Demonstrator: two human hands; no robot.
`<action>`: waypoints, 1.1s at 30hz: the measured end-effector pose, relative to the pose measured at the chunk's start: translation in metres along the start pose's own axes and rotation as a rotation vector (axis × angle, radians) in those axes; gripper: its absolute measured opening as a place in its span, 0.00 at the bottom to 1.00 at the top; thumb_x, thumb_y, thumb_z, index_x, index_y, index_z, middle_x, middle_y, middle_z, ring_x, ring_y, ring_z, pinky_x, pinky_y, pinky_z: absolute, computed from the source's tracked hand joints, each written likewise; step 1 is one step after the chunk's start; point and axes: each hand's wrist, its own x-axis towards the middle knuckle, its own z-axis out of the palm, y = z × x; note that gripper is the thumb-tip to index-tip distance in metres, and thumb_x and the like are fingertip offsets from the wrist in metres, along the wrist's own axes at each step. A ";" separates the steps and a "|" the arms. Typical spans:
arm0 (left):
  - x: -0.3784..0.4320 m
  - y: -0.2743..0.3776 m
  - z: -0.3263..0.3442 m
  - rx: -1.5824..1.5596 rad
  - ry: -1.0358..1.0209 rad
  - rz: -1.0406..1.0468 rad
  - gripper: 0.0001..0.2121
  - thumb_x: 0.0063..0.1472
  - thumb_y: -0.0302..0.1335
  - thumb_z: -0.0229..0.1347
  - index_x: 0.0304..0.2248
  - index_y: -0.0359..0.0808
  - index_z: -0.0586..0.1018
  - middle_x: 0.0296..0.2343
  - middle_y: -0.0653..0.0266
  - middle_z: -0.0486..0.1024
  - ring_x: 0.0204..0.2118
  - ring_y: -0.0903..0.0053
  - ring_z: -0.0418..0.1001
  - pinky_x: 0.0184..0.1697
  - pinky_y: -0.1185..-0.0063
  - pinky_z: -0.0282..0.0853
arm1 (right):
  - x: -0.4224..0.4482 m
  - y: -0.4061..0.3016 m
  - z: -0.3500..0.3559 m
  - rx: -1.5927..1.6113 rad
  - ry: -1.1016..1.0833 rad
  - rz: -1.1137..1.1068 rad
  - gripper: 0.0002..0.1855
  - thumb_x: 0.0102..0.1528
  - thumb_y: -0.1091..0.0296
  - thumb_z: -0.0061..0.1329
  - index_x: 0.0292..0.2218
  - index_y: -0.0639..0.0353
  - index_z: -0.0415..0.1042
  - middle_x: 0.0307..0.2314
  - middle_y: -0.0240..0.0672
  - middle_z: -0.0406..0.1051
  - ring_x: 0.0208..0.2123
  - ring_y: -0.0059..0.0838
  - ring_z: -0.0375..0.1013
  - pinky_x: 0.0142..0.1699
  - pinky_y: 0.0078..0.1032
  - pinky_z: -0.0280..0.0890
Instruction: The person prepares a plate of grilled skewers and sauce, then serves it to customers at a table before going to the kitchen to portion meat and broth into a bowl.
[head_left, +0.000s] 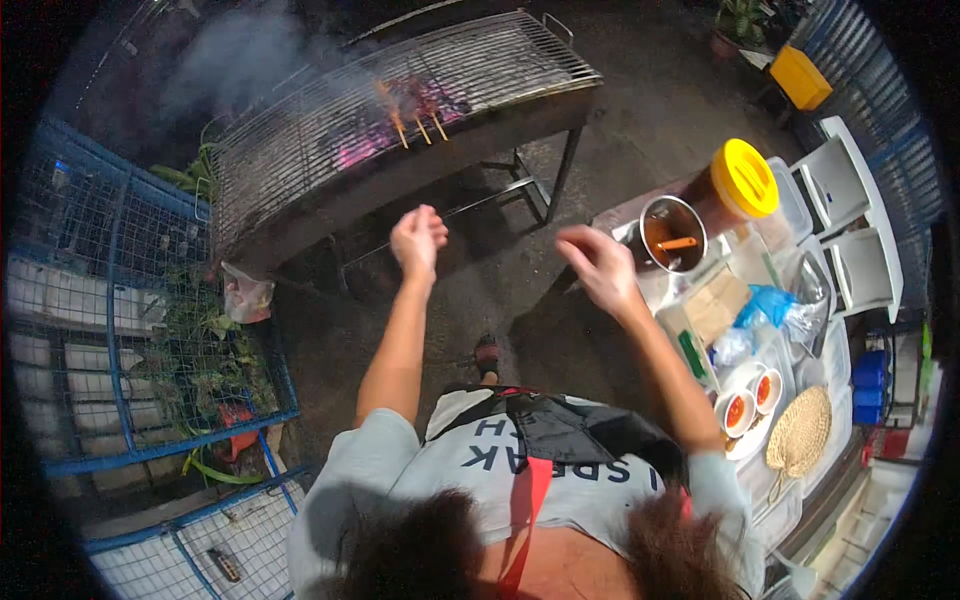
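Note:
My left hand (418, 238) is raised in front of the charcoal grill (405, 161), with its fingers curled in and nothing visible in it. My right hand (602, 270) hovers just left of a metal pot (643, 244), thumb apart from the bent fingers, also holding nothing I can see. Brown liquid and an orange-handled utensil (677, 244) are inside that pot. Across the grill grate (300, 150) lie three skewers of meat (415, 112), their bare stick ends pointing towards me. Pink-glowing coals (364, 146) show beneath the bars, and smoke drifts up at the left.
On the right-hand table stand a yellow-lidded jar (745, 178), a blue plastic bag (765, 306), two white bowls of red sauce (736, 414) and a woven fan (800, 431). White chairs (862, 225) are beyond it. Blue wire mesh panels (112, 300) line the left side.

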 end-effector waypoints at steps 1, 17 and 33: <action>0.027 0.010 -0.010 -0.032 0.043 -0.018 0.12 0.62 0.36 0.52 0.34 0.32 0.75 0.27 0.63 0.75 0.25 0.80 0.74 0.25 0.83 0.71 | 0.034 -0.015 0.024 -0.006 -0.047 -0.023 0.15 0.54 0.59 0.50 0.38 0.59 0.74 0.31 0.41 0.75 0.33 0.33 0.75 0.41 0.26 0.68; 0.159 0.051 -0.002 -0.220 -0.037 -0.186 0.11 0.56 0.25 0.58 0.36 0.27 0.76 0.28 0.59 0.75 0.29 0.74 0.76 0.32 0.80 0.74 | 0.282 -0.041 0.201 -0.376 -0.074 0.329 0.28 0.48 0.49 0.55 0.37 0.71 0.73 0.37 0.52 0.73 0.43 0.41 0.73 0.47 0.33 0.69; 0.162 0.068 -0.030 -0.282 -0.208 -0.139 0.08 0.55 0.17 0.56 0.36 0.24 0.76 0.27 0.60 0.76 0.26 0.80 0.74 0.30 0.87 0.74 | 0.299 -0.016 0.232 0.750 -0.228 0.580 0.06 0.50 0.71 0.56 0.23 0.60 0.74 0.17 0.31 0.68 0.20 0.22 0.67 0.22 0.22 0.62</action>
